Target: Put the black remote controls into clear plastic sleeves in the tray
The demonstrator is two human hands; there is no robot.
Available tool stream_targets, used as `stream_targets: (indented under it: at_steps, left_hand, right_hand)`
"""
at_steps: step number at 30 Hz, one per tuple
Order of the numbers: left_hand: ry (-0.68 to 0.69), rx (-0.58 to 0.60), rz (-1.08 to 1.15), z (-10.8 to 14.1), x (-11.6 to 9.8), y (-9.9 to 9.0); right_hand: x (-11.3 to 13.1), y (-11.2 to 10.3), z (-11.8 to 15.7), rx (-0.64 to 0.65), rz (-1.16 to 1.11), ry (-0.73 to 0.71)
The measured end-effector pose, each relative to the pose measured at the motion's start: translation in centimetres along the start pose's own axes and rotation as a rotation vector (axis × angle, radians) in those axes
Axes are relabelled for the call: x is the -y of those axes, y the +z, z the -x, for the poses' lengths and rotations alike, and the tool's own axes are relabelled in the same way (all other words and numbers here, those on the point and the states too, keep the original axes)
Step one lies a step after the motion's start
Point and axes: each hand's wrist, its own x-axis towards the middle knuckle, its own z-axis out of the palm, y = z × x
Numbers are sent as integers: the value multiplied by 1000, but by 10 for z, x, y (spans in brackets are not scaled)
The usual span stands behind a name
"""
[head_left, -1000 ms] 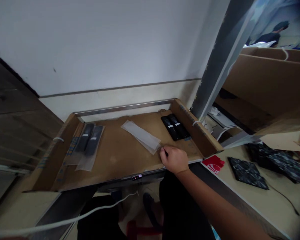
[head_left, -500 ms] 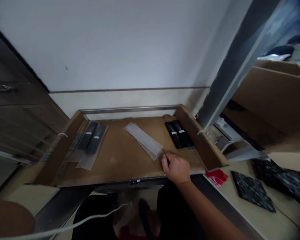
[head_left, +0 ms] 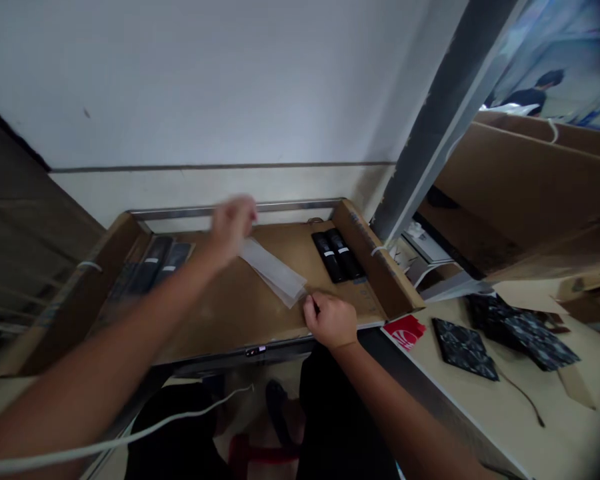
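Observation:
My right hand [head_left: 331, 320] is closed near the front edge of a cardboard-lined tray [head_left: 220, 320]. Something dark shows between its thumb and fingers, too small to make out. Close to those fingertips lies the lower end of some overlapping translucent plastic sleeves [head_left: 275, 270]. My left hand [head_left: 233, 227], smeared by motion, is over the back of the tray by the sleeves' upper end; its fingers are unclear. Two long black objects with white labels [head_left: 337, 255] lie side by side at the right. At the left, partly behind my left forearm, are two similar sleeved objects [head_left: 153, 263].
Cardboard walls [head_left: 377, 257] rise at the tray's sides, with a grey post [head_left: 430, 127] beyond the right one. Dark patterned packets [head_left: 464, 348] and a red packet [head_left: 404, 331] lie on the right-hand surface. A white cable [head_left: 180, 417] crosses the foreground. Another person [head_left: 530, 97] is far right.
My left hand and forearm have come into view from the left, reaching over the tray. The view has shifted right. My right hand stays closed at the sleeves' lower end.

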Motion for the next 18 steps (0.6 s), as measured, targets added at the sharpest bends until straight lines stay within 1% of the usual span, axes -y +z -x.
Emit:
stream_targets:
  at_steps: [1,3,5,7,9,11,15,18]
  left_hand:
    - [0,40,-19,0,11,10]
    - [-46,116,-88,6,31,34]
    - [-123,134,-164,13,48,55]
    - [-161,123,-181,18,61,67]
    - [-137,141,-148,20,70,70]
    - [-121,168,-111,19,75,68]
    - [-146,185,-78,18,75,64]
    - [-130,204,-60,18,72,65]
  right_hand:
    - [0,0,0,-4,-7,-3]
    - [-1,0,0,-10,-23,-11]
    - [-2,1,0,-20,-37,-21]
    - [-2,2,-1,-32,-47,-28]
    - [-3,3,-1,-38,-49,-30]
    - [-3,4,-1,-33,-48,-40]
    - [-3,3,-3,6,-69,-87]
    - [-3,0,-4,54,-88,-124]
